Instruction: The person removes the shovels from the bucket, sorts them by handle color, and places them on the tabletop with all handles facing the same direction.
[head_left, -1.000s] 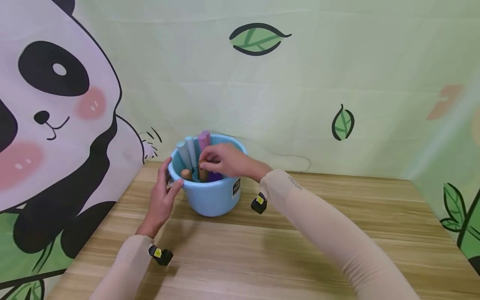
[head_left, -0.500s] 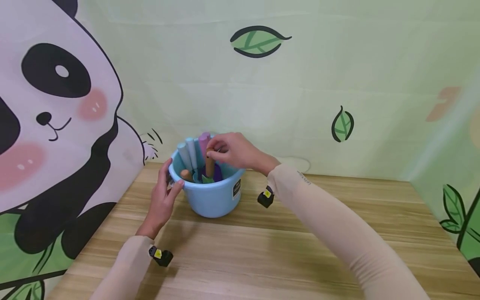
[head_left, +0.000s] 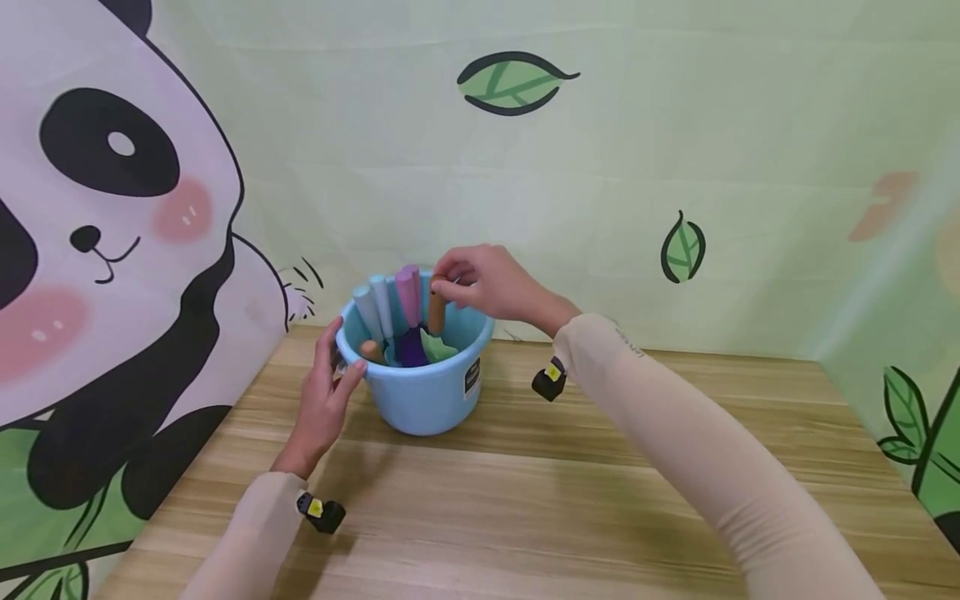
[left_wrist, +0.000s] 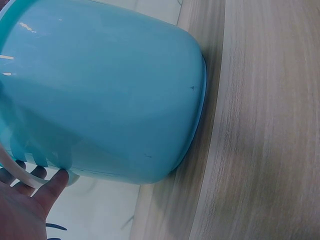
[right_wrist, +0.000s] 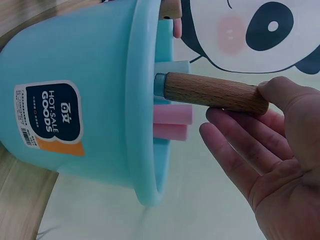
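Observation:
My right hand (head_left: pixel 491 279) pinches the top of a brown wooden handle (right_wrist: pixel 215 92) between thumb and fingers. A bluish collar (right_wrist: pixel 160 85) shows at the handle's lower end in the right wrist view; the rest of the tool is hidden by the bucket wall. Below the handle in the head view lies a pale green scalloped piece (head_left: pixel 437 346); whether they are joined is unclear. With spread fingers, my left hand (head_left: pixel 324 408) rests against the left side of the light blue bucket (head_left: pixel 423 400), near its rim. A white bail (left_wrist: pixel 20 172) passes by those fingers.
Inside the bucket stand pale blue handles (head_left: pixel 367 308), pink handles (head_left: pixel 407 292), another wooden handle (head_left: pixel 371 350) and a dark purple piece (head_left: pixel 411 350). The bucket stands on a wood-grain table (head_left: pixel 562 500), close to a printed green backdrop (head_left: pixel 585 208).
My right hand has risen and moved right, drawing the wooden handle upward. The pale green piece shows more now. My left hand and the bucket have stayed in place.

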